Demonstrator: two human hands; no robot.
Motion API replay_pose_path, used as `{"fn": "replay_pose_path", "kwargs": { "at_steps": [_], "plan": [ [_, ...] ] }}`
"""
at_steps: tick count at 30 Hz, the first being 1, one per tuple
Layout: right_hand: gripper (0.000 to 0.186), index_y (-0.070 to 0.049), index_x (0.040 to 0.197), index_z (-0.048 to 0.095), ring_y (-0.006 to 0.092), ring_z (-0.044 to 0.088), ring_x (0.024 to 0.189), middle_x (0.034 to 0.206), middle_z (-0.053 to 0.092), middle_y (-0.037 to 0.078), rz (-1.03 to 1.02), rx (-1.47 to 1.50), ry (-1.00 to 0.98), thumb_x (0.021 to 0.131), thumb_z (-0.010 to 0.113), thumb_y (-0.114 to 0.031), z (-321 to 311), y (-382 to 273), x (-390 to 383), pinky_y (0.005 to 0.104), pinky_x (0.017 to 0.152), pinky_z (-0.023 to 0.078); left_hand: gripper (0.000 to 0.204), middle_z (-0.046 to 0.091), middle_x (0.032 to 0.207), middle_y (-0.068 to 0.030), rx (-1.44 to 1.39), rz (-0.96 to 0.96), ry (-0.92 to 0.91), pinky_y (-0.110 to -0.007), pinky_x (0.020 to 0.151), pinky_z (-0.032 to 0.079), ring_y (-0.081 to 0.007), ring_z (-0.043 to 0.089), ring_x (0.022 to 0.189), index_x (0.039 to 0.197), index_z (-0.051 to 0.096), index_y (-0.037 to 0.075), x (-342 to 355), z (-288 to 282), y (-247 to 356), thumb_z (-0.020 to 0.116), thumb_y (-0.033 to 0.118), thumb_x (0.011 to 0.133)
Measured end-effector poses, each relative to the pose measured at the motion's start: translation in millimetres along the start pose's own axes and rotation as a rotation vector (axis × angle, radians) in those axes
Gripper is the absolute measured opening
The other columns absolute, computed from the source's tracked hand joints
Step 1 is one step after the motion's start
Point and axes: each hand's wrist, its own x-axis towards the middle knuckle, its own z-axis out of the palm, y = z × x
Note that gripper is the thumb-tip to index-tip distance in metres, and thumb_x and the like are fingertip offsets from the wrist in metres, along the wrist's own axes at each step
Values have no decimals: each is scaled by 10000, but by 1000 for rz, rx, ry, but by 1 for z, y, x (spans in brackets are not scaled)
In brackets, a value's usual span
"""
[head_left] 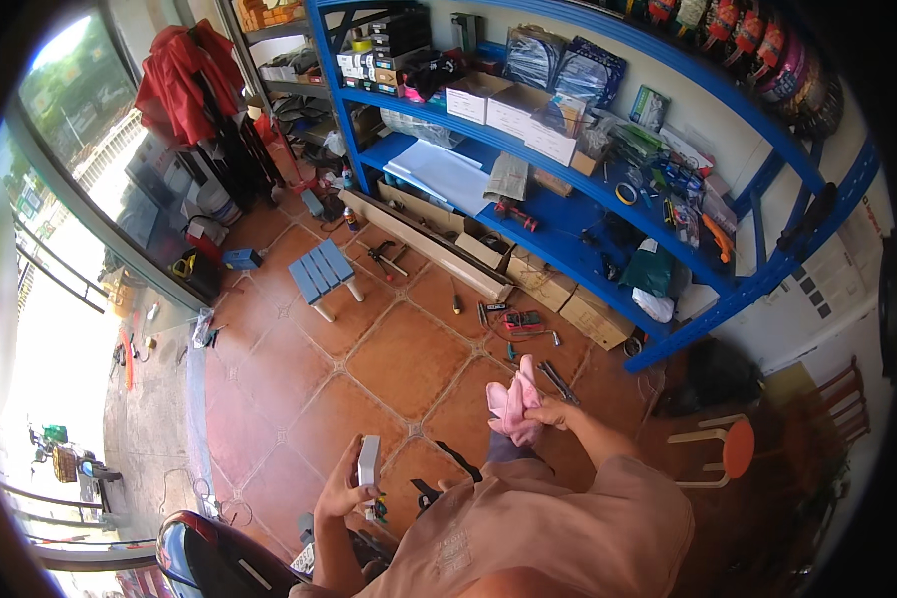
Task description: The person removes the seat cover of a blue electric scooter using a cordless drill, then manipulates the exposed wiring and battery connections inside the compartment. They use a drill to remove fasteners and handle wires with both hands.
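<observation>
The head view shows, at the far left corner of the tiled floor (pixel 409 359), a red jacket (pixel 184 85) hanging beside the glass. A glossy, rounded black object (pixel 209 553) fills the near left corner, partly cut off by the dark rim. Along the floor's left edge, further back, sits a blue box (pixel 242 259); a small stool (pixel 326 269) with blue slats stands to its right, toward the far edge.

Of the two hands, the left hand (pixel 342 490) is raised above the near left part of the floor, fingers bent around a white box (pixel 370 458), with the box's upper end clear of the grip. Further right, a screwdriver (pixel 456 304) lies on the tiles toward the shelf side.

Next comes a crumpled pink cloth (pixel 514 404), held over the near right part of the floor. The right hand (pixel 550 412) grips its right side, fingers curled in on the fabric; whether the cloth also touches the leg below, I cannot tell. Beyond it, by the lower edge of the blue shelf (pixel 568 167), lies a red meter (pixel 520 319) among hand tools. Near the floor's right edge stands a stool with an orange seat (pixel 739 447).
</observation>
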Motion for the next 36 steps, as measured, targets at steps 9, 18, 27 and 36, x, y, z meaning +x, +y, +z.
{"fn": "replay_pose_path", "kwargs": {
  "at_steps": [9, 18, 27, 36],
  "plan": [
    [431, -36, 1316, 549, 181, 596, 1102, 1216, 615, 56, -351, 567, 299, 932, 666, -193, -154, -56, 8, 349, 929, 508, 1326, 450, 1327, -139, 2, -63, -125, -326, 921, 454, -207, 505, 1123, 1529, 61, -87, 233, 110, 33, 868, 429, 614],
    [661, -75, 1400, 440, 191, 535, 1226, 1311, 553, 39, -842, 832, -75, 829, 770, -56, -279, -291, 13, 361, 1060, 440, 1227, 439, 1393, -164, -10, -125, -119, -372, 1019, 421, -248, 501, 1221, 1540, 63, -60, 356, 116, 56, 867, 246, 664],
    [556, -65, 1361, 476, 193, 539, 1217, 1315, 560, 58, -1282, 745, 65, 867, 729, -90, -330, -544, 140, 365, 1039, 442, 1181, 480, 1297, -132, 20, -167, -80, -351, 948, 452, -208, 532, 1109, 1531, 118, -70, 487, 6, 62, 851, 300, 682],
    [441, -117, 1234, 547, 170, 601, 1068, 1162, 615, 42, -1380, 820, 41, 847, 756, -140, -416, -874, 313, 356, 826, 546, 1142, 493, 1251, -142, 58, -163, -89, -355, 927, 468, -220, 548, 1082, 1527, 157, -64, 647, -132, 132, 839, 313, 693]
  ]
}}
